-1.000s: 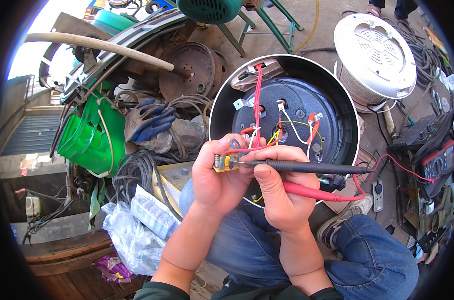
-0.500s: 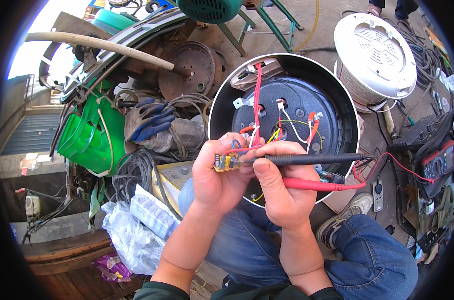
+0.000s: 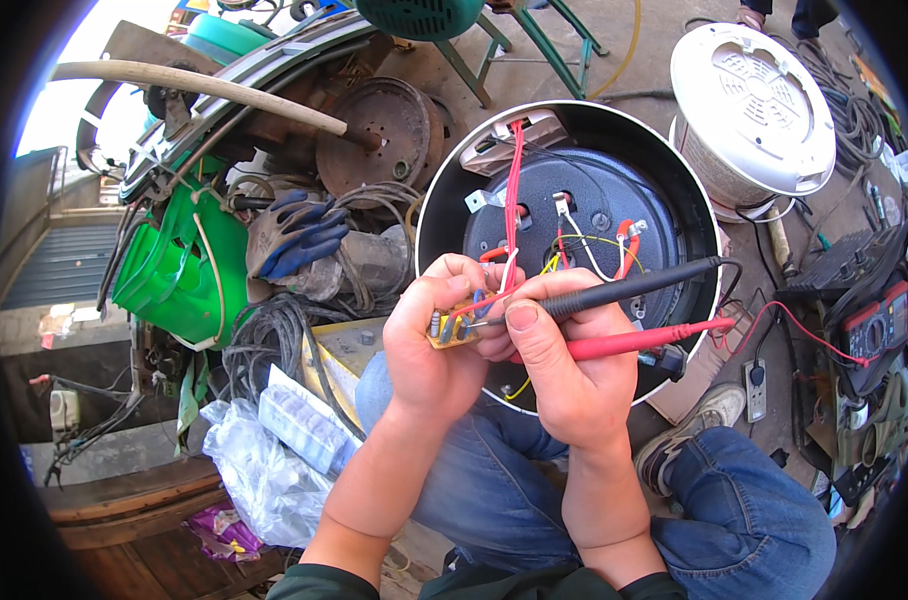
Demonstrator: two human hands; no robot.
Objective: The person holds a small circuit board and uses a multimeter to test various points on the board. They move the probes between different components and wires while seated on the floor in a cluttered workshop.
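My left hand (image 3: 429, 345) pinches a small yellow circuit board (image 3: 454, 328) with components on it and wires running off. Closed around two multimeter probes, my right hand (image 3: 579, 365) holds the black probe (image 3: 624, 288) and the red probe (image 3: 644, 340). The black probe's metal tip points at the board; whether it touches a contact I cannot tell. My fingers hide the red tip. Beyond both hands lies the open round appliance housing (image 3: 712, 300), where red, white and yellow wires (image 3: 515, 190) join terminals on a dark round plate (image 3: 594, 190).
At the right is a multimeter (image 3: 877, 322) with a red lead, near a power strip (image 3: 755, 390). A white round appliance (image 3: 752, 110) stands at the far right. Leftward are work gloves (image 3: 299, 238), a green bucket (image 3: 174, 280), coiled cables (image 3: 264, 350) and a plastic bag (image 3: 264, 480).
The rear ends of both probes have swung upward, the black one most, so it slants more across the housing. My left hand still holds the board in nearly the same place.
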